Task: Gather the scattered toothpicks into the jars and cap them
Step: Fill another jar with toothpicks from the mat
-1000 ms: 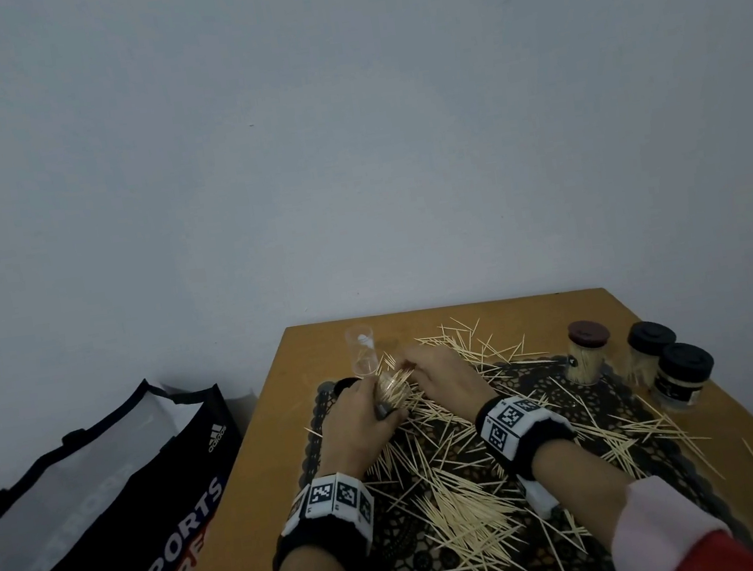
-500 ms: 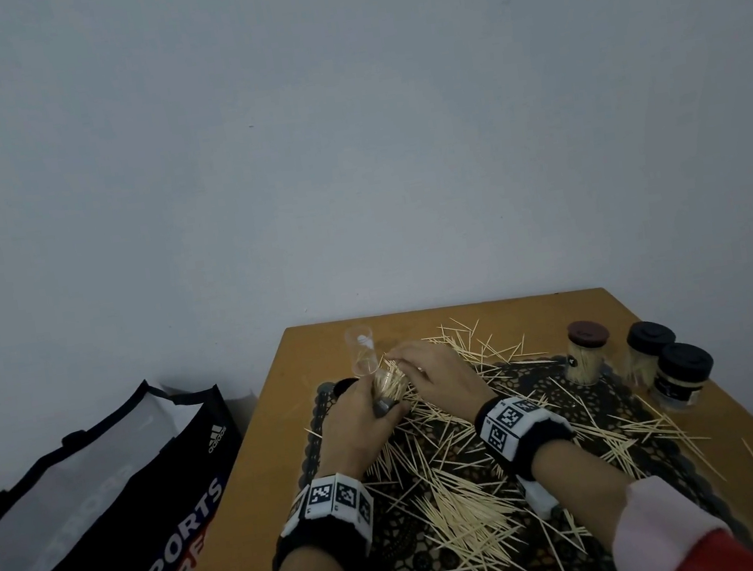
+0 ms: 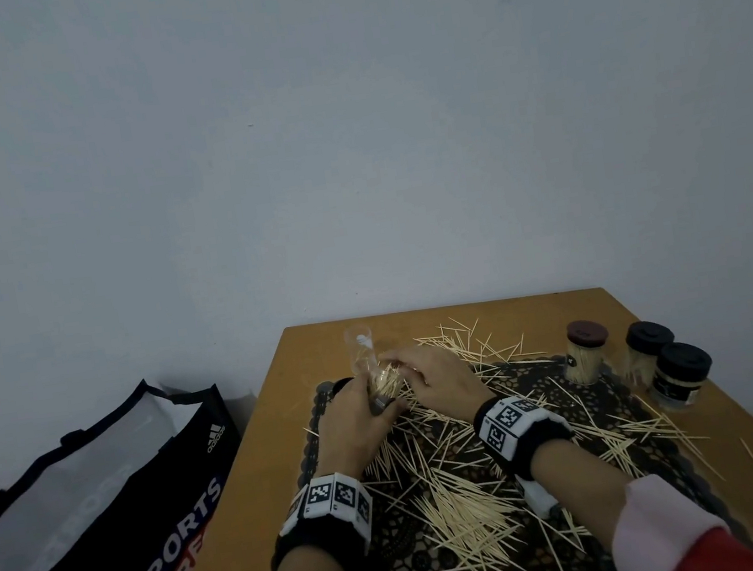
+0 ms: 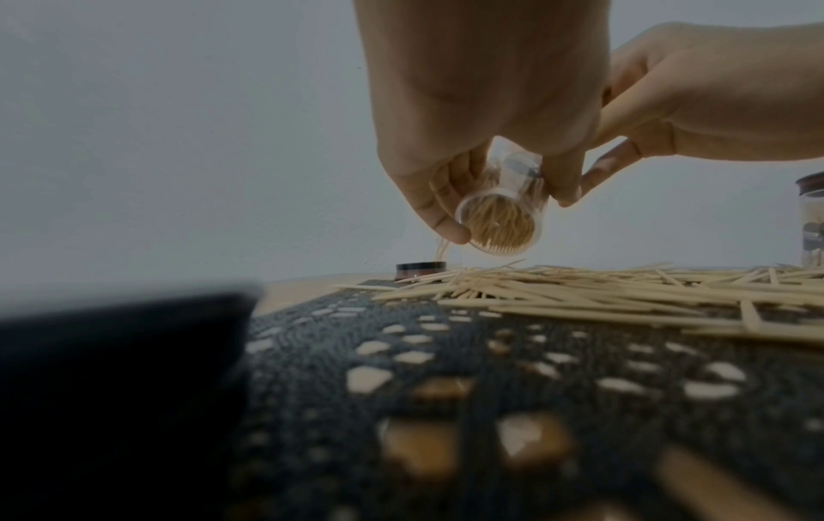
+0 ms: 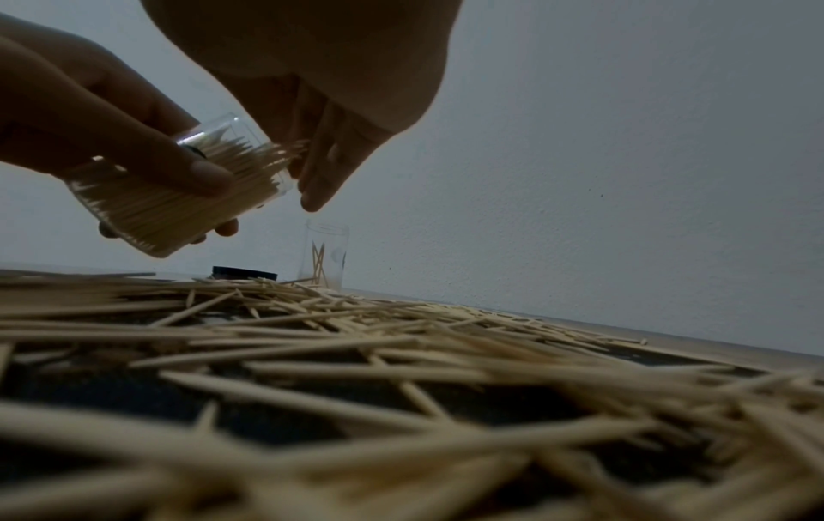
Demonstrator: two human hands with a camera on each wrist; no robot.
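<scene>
Against a bare grey wall, a wooden counter (image 3: 262,449) under a black lace mat (image 3: 619,401) strewn with toothpicks (image 3: 456,505) sees the left hand (image 3: 359,424) gripping a tilted jar (image 3: 380,383) at 11 o'clock, the right hand (image 3: 439,380) with fingers loosely bent at its mouth, beside an "adidas", "SPORTS" bag (image 3: 106,503).

My left hand (image 3: 358,419) covers most of the tilted jar (image 3: 383,382); beside that jar, my right fingertips stay hidden.
</scene>
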